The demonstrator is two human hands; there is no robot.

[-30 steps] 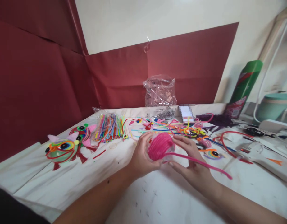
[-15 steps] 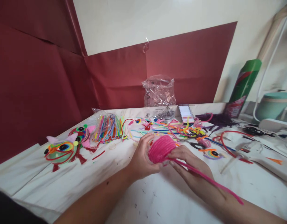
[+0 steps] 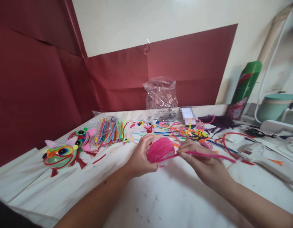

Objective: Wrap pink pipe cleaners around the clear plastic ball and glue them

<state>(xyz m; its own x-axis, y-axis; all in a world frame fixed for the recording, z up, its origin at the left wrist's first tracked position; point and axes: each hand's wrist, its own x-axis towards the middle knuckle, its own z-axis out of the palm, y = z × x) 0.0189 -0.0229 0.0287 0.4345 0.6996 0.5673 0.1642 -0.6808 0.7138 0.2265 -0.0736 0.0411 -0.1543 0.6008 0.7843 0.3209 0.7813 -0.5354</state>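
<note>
My left hand (image 3: 142, 158) is wrapped round a ball-like form (image 3: 161, 150) covered in close rows of pink pipe cleaner; part of a pale, see-through body shows at its edges. From the lower right of the ball a loose length of pink pipe cleaner (image 3: 208, 154) runs off to the right. My right hand (image 3: 196, 158) pinches this length a short way from the ball, its free end trailing over the back of the hand. Two decorated animal-face balls (image 3: 59, 155) with eyes, pink ears and red tassels stand at the left.
Bundled coloured pipe cleaners (image 3: 110, 131) lie at the back left. Loose pipe cleaners (image 3: 191, 131) are strewn behind my hands. At the right are a white glue gun (image 3: 263, 160), a green bottle (image 3: 246, 82) and a teal container (image 3: 275, 107). A clear plastic bag (image 3: 160, 95) stands by the wall.
My right hand has moved away from the ball to the right, drawing the pink strand out straighter between them. The strand's free end has swung upward. My left hand keeps its hold.
</note>
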